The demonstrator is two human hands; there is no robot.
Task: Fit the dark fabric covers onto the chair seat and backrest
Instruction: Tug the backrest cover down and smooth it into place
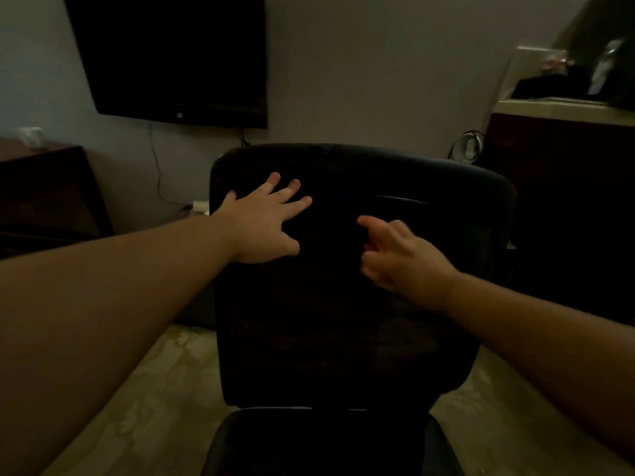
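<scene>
**Both hands on the covered backrest**

The chair stands on a pale floor (144,400), its backrest (343,304) upright and facing the camera, dark fabric covering it from the rounded top edge down to the bottom edge. Below that, the seat (319,444) is also dark, with a thin pale strip showing between the two.

The left hand (264,228) lies flat on the upper left part of the backrest, near its left edge. Its fingers (292,194) are straight and spread, pressing the fabric and gripping nothing.

The right hand (398,255) is at the upper middle of the backrest, just beside the left hand but apart from it. Its forefinger points left while the other fingers curl loosely; whether they pinch any fabric cannot be told in the dim light.

A dark screen (171,56) hangs on the wall behind the chair.
</scene>
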